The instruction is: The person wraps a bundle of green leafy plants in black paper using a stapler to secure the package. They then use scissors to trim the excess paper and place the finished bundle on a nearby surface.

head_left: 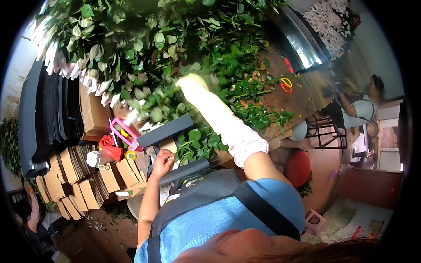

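My left hand [163, 165] is bare, its fingers curled together beside a dark grey open box [169, 130]; whatever they hold is hidden. Green leafy stems [198, 142] lie in that box, just right of the hand. My right hand [193, 82], in a pale yellow glove with a long white sleeve, reaches far over the bench into a large heap of leafy cut stems [144, 48]. Motion smears its fingers, and leaves beside it are blurred too. Pale, wrapped-looking flower heads [87, 83] stick out along the heap's left side.
Loose leafy sprigs [254, 111] and orange-and-yellow scissors [286, 85] lie on the brown bench [274, 65]. At left are stacked black boxes [52, 109], folded cardboard [83, 193], a pink holder [126, 133] and a white bottle [93, 158]. A person [357, 107] sits at far right.
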Motion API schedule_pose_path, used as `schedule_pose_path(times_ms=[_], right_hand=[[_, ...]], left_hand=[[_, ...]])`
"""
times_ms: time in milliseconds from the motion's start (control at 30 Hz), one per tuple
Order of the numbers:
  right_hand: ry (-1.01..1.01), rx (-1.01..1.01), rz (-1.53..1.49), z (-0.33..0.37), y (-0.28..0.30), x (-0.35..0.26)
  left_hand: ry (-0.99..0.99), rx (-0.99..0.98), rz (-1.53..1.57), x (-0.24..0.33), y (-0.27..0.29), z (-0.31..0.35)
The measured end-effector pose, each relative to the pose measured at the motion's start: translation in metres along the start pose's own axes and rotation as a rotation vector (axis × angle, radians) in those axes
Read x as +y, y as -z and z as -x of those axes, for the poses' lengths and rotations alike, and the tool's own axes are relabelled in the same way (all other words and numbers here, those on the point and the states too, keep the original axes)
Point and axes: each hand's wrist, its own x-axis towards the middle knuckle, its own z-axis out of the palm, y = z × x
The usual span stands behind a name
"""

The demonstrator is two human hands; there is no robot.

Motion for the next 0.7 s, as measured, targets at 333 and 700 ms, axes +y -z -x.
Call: schedule_pose_path(times_ms=[333,700], right_hand=[[0.847,-0.223,0.657,0.148,0.052,0.085],[-0.221,-0.500,0.248,0.092,-0.039,0.169]], left_hand=[[-0.014,0.123,0.322,-0.025,-0.016,-0.006],[-0.019,0.151,0.100,0.007,-0.005,-0.004]])
